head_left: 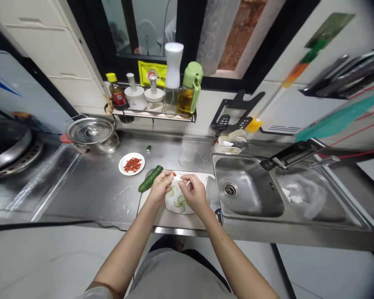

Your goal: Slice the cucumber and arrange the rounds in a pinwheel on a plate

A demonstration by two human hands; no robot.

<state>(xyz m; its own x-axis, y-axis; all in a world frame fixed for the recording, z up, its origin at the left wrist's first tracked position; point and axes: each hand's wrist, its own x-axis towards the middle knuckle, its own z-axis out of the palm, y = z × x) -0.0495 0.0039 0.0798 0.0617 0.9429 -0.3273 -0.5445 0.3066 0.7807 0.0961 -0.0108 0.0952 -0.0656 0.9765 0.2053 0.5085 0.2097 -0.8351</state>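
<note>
My left hand [162,185] is pinched above the white plate [170,207], with a small red piece [174,174] at its fingertips. Close beside it, my right hand [193,191] has its fingers curled and pressed together; whatever they hold is too small to make out. Thin curved cucumber slices [181,204] lie in a pattern on the plate, which rests on a cutting board [171,221]. A whole-looking cucumber [150,178] lies at the board's left edge. To the right is a broad-bladed knife [212,192], its dark handle towards me.
A small white dish [121,166] of red pieces [132,164] stands left of the board. A cucumber end [148,148] lies behind. Further left is a lidded steel pot [95,137]; right is a steel sink [249,191]. Bottles and jars line a rack [162,115] at the back.
</note>
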